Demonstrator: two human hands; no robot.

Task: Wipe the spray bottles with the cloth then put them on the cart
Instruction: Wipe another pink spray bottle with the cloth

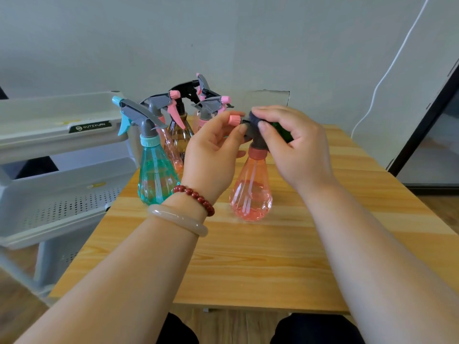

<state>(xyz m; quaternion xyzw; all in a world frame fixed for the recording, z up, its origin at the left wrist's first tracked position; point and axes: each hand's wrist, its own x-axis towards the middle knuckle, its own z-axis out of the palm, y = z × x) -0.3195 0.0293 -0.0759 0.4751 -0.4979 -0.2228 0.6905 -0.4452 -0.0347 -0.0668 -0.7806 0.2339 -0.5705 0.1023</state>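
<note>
Wiping step in hand: pink spray bottle sits upright at bench centre, base at or just above the wood, cannot tell which. Left hand fingers pinch the pink nozzle. Right hand is curled over the grey trigger head, closed round it with a dark green bit underneath, likely the cloth, mostly hidden. Teal bottle and other bottles stand in a bunch at the bench's far left, just beside the cart. No bottle shows on the cart trays. Next move, judged: rub down the neck and body, keeping the bottle steady, then reach left to the cart.
</note>
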